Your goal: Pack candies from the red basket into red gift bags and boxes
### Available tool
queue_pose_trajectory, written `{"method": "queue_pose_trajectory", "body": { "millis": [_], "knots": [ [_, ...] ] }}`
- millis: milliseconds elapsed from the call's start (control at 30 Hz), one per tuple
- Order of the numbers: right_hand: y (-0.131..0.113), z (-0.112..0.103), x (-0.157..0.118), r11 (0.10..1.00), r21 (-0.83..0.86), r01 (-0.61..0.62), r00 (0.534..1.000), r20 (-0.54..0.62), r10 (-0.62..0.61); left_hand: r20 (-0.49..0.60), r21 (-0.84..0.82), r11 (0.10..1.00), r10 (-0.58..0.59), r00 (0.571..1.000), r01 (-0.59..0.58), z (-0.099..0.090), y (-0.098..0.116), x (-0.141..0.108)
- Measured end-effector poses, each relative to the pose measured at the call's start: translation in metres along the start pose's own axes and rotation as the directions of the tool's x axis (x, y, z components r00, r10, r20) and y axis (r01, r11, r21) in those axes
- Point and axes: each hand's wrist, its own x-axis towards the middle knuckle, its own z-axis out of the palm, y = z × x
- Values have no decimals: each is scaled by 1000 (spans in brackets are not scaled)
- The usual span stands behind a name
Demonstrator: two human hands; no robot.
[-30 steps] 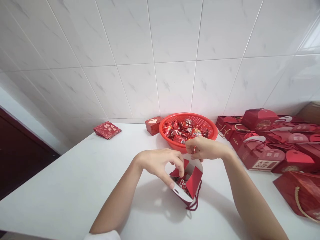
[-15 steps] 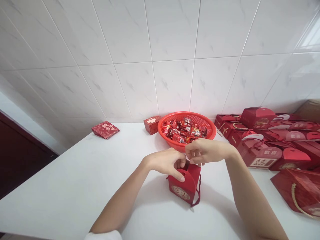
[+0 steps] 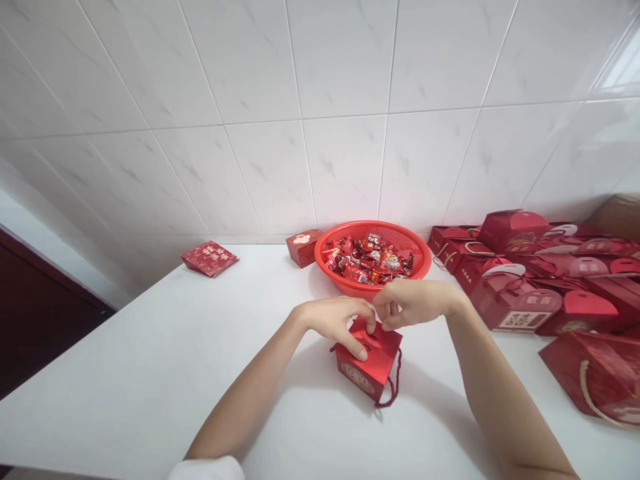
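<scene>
A small red gift box (image 3: 363, 373) with a dark red cord handle (image 3: 395, 387) stands on the white table in front of me. Its top flaps lie folded down nearly flat. My left hand (image 3: 337, 323) is on the top, thumb on the near flap and curled fingers on the far side, gripping the box. My right hand (image 3: 413, 303) is curled at the box's back right corner, fingertips at the flap edge; what lies between them is hidden. Just behind the hands sits a red plastic basket (image 3: 425, 263) holding wrapped candies (image 3: 370, 260).
Many red gift boxes (image 3: 520, 300) are massed along the right side, with a larger corded one (image 3: 600, 373) nearer me. A small box (image 3: 303, 248) touches the basket's left side. A flat red packet (image 3: 210, 259) lies at the back left. Behind is a tiled wall (image 3: 345, 167).
The box's upright flaps have folded down, closing over its opening. My left fingers have come out of the opening onto the top. My right hand has shifted only slightly.
</scene>
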Motion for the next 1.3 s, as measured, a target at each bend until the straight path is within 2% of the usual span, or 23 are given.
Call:
{"method": "queue_pose_trajectory", "body": {
  "millis": [100,233,433,633,800,967,1033,1100,1167,1233,1300],
  "knots": [
    [4,-3,-4,999,44,-16,1000,-3,17,5,41,996,-81,997,81,0,0,1],
    [8,-5,-4,993,119,-12,1000,25,10,-69,47,971,-229,971,233,-4,7,-8],
    [17,-1,18,992,120,-25,994,106,12,-145,17,928,-367,919,373,-11,8,-16],
    [33,10,46,995,68,67,994,80,-72,-115,-58,916,-402,908,398,-11,3,-17],
    [38,14,53,991,96,88,990,98,-98,-113,-99,916,-398,910,389,-11,-1,-17],
    [40,11,49,965,241,105,986,101,-133,-143,-67,908,-420,896,414,-13,2,-19],
    [39,9,46,935,342,93,991,61,-120,-191,-48,905,-423,886,422,-13,4,-20],
    [36,6,40,872,475,120,992,-27,-122,-265,-24,916,-392,881,401,-14,6,-20],
    [29,3,32,778,595,200,979,-151,-137,-306,-80,947,-322,896,312,-14,9,-21],
    [21,1,23,687,665,293,951,-273,-141,-321,-255,953,-243,915,164,-13,14,-23],
    [11,-1,14,641,678,360,918,-378,-117,-364,-426,905,-185,913,14,-13,20,-25]
  ]
}}
